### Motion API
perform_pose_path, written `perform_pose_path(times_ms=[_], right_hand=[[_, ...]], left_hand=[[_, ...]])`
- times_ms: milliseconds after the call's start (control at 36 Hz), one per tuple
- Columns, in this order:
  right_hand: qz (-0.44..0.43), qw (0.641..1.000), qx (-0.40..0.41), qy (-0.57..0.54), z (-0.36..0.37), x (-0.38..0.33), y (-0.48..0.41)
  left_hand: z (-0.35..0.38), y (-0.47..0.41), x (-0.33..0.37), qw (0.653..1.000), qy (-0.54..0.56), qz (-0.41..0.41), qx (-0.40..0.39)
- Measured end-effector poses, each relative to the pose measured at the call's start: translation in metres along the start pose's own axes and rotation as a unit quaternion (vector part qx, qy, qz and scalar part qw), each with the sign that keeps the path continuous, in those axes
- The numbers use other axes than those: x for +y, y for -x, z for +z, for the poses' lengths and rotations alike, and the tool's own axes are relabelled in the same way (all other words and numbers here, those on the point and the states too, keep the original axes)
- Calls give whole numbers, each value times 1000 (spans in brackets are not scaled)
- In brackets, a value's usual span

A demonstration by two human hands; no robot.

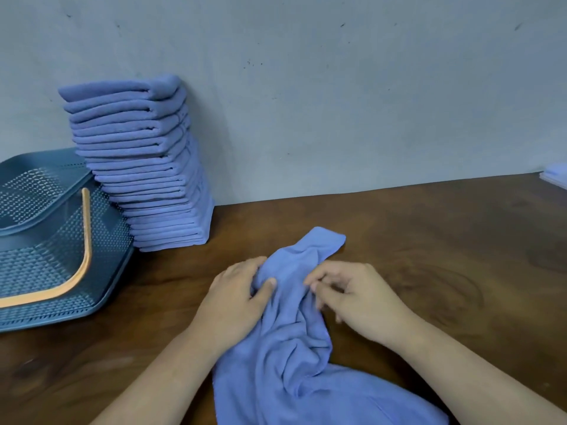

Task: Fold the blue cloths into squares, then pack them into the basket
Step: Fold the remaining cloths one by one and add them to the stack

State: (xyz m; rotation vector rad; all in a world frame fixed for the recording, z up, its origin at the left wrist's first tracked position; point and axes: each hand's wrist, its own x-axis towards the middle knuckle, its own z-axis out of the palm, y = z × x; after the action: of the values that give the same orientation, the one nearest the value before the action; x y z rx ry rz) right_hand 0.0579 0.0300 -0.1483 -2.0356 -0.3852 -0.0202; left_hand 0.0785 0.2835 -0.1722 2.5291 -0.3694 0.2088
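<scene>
A crumpled blue cloth (294,338) lies bunched on the brown table in front of me, running from the near edge toward the middle. My left hand (239,296) grips a fold on its left side, thumb pressed into the fabric. My right hand (352,292) pinches the cloth's right edge with curled fingers. A tall stack of folded blue cloths (147,167) leans against the wall at the left. The dark blue mesh basket (46,271) with an orange handle (82,259) stands at the far left, beside the stack, with nothing visible inside.
The grey wall runs close behind the wooden table (429,256). A pale blue object (557,176) shows at the right edge, by the wall.
</scene>
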Motion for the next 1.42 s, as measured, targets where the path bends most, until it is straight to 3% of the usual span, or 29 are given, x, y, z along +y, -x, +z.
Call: perform_pose_path(times_ms=[56,139,222,306,472,556,667,750,833,889,917,1028,1194,1278,1417], right_hand=[[51,987,86,128,-6,8,-7],[121,953,94,263,-11,15,-11],[120,947,75,288,-9,18,-13],[114,952,42,282,-10,21,-15],[92,967,-8,237,-15,22,-15],[38,987,1,153,-12,22,-15],[0,1000,29,8,-16,19,-16],[-4,986,124,-109,-28,18,-20],[27,960,223,-166,-42,24,-24],[55,964,250,-71,-49,34,-27],[73,968,240,1,-51,40,-27],[97,977,149,116,-45,51,-26],[14,959,105,264,-45,50,-20],[31,951,44,305,-40,52,-19],[72,942,45,324,-38,60,-30]], left_hand=[[0,2,2,997,-19,57,-39],[-4,8,16,988,37,142,-55],[-3,18,36,967,52,233,-82],[-1,23,41,956,85,257,-110],[-5,22,44,949,281,79,-122],[0,19,43,945,302,30,-123],[5,21,42,951,255,43,-171],[5,17,42,926,367,7,-84],[-2,6,32,902,411,-66,112],[-8,3,22,917,321,-90,220],[-9,3,17,932,257,-88,239],[0,3,6,980,91,-84,153],[-5,6,6,988,-52,-54,134],[-10,2,-3,991,-13,-88,95],[-19,-28,-25,980,79,-153,105]])
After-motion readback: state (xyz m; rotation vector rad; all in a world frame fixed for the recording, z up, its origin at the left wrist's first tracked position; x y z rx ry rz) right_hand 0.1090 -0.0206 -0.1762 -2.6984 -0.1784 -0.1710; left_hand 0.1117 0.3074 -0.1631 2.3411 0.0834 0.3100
